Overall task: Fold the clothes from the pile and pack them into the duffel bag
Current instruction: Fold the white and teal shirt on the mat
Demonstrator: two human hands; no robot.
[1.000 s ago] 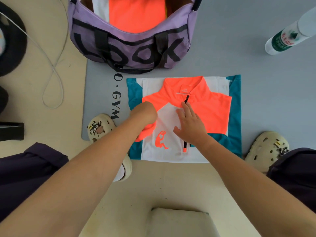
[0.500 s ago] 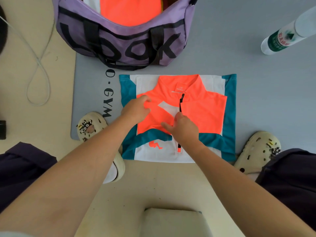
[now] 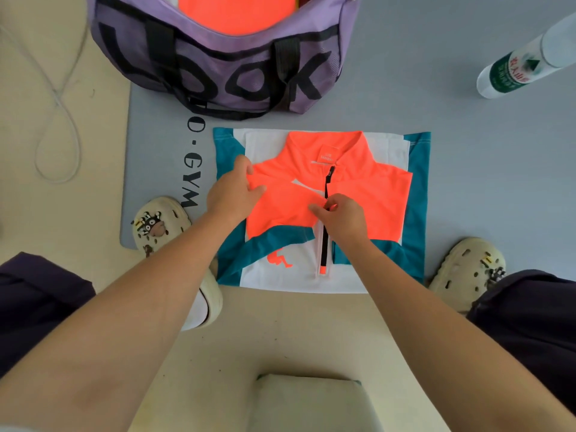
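An orange, white and teal zip-neck shirt (image 3: 371,194) lies flat on the grey mat (image 3: 405,98), its sleeves folded in across the chest. My left hand (image 3: 232,191) pinches the left edge of the folded orange sleeve. My right hand (image 3: 341,216) pinches the fabric beside the black zipper at the shirt's middle. Behind the shirt stands the open purple duffel bag (image 3: 218,73), with an orange garment (image 3: 237,12) inside it.
A white and green bottle (image 3: 523,65) lies on the mat at the right. A cord (image 3: 56,98) loops on the beige floor at the left. My two cream clogs (image 3: 159,226) (image 3: 467,269) flank the shirt. A pale cushion (image 3: 311,403) sits near the bottom edge.
The left sleeve has been folded over the chest, covering most of the white panel. Both hands shifted from pressing flat on the shirt to pinching the orange fabric.
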